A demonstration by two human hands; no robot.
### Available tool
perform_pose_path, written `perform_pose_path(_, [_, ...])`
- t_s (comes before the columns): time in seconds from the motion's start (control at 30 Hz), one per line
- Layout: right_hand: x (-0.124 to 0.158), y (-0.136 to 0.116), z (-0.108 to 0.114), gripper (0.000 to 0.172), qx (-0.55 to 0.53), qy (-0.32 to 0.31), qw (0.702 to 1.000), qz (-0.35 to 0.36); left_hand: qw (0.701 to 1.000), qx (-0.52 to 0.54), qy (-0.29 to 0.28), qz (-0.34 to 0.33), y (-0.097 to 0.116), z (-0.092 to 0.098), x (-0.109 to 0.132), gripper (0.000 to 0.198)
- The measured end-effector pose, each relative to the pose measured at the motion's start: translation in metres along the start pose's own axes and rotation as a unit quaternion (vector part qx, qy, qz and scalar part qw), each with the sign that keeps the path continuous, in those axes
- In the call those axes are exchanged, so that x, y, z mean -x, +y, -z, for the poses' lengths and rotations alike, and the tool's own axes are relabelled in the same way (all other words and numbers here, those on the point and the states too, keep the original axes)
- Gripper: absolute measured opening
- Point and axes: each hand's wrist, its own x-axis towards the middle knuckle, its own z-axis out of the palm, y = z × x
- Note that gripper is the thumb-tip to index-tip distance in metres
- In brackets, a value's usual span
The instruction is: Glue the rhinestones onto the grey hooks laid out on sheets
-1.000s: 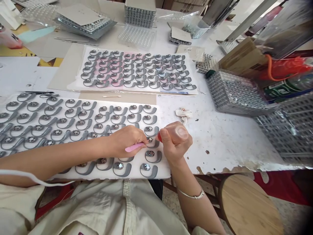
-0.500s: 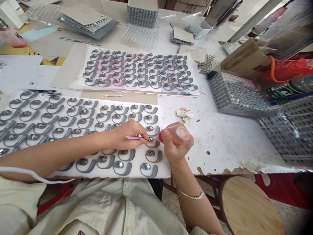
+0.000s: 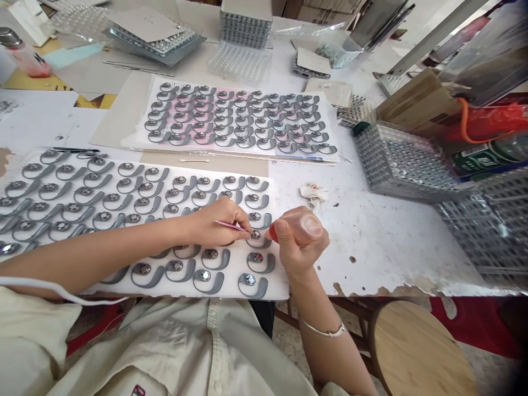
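Left hand [image 3: 220, 223]: narrowly pinched, a slim pink tool [image 3: 233, 225] being held like a pen, its fine tip brought to the metal disc of a curved grey part [image 3: 259, 242] (a pen grip is presumably favoured for fine control).

Right hand [image 3: 299, 247]: closed around a translucent squeeze bottle [image 3: 309, 225], which is held tilted so that its red nozzle [image 3: 271, 233] is directed toward that same part, just beside the tool's tip.

Left forearm [image 3: 103, 247]: laid across the board, seemingly so that the hand is steadied.

White foam board [image 3: 277, 286]: covered with spaced rows of grey parts, apparently so that each can be reached singly.

Beyond: more grey parts are set out on a pink-lined white sheet [image 3: 330, 155], with a cotton swab [image 3: 192, 160] between the boards.

Right of the hands: a crumpled tissue [image 3: 313, 192] and a wire-mesh basket [image 3: 396, 162] are placed within reach.
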Motion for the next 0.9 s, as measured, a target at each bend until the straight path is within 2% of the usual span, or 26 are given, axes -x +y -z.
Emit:
perform_pose_path(0.57, [-0.0005, -0.0020, -0.0025, 0.022, -0.024, 0.003, 1.000, -0.019, 0.999, 0.022, -0.004, 0.048, 0.0044, 0.0024, -0.0020, 0.009])
perform_pose_path(0.9, [0.0024, -0.0002, -0.0039, 0.018, -0.034, 0.001, 0.999, -0.034, 0.999, 0.019, 0.009, 0.028, -0.0005, 0.0016, -0.0029, 0.007])
